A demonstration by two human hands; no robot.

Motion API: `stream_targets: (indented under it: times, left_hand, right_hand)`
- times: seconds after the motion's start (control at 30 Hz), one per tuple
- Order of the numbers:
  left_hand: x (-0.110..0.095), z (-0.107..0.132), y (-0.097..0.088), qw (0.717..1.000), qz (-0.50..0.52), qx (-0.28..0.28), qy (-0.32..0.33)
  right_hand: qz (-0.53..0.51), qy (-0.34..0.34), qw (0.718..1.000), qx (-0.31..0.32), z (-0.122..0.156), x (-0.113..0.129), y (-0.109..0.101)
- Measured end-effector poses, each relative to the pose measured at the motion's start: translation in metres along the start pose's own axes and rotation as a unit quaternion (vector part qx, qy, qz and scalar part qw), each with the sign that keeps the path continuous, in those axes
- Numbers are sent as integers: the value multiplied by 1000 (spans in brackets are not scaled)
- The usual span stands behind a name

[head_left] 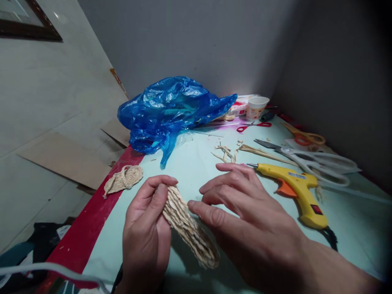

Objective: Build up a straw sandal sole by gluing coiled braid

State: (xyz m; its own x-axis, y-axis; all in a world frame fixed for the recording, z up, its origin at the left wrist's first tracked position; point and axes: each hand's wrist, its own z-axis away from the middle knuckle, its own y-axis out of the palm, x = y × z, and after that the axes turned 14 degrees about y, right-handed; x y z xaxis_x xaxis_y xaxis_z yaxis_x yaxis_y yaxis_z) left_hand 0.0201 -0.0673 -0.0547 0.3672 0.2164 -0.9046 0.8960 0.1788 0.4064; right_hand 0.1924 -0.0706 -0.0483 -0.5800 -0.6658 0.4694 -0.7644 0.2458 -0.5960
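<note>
My left hand (146, 232) is closed around one end of a woven straw piece (190, 230), a flat oval of pale plaited fibre held on edge above the table. My right hand (245, 216) is beside it, index finger pressing against the weave, the other fingers spread out above it. A second small woven straw piece (123, 179) with a loop lies on the table's red edge to the left.
A yellow glue gun (295, 190) lies right of my hands on the pale green table (199, 163). Behind it are white scissors (315, 161), orange scissors (304, 136), red scissors (252, 125), straw scraps (228, 153), a cup (256, 107) and a blue plastic bag (171, 110).
</note>
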Motion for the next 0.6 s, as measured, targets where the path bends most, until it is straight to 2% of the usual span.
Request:
stream_targets:
  times: [0.23, 0.6]
  left_hand:
    - [-1, 1, 10, 997, -58, -47, 27]
    - [-3, 3, 8, 995, -73, -55, 35]
  right_hand:
    - [-18, 16, 1000, 10, 3, 4, 4]
    - [-36, 38, 998, 18, 3, 4, 9]
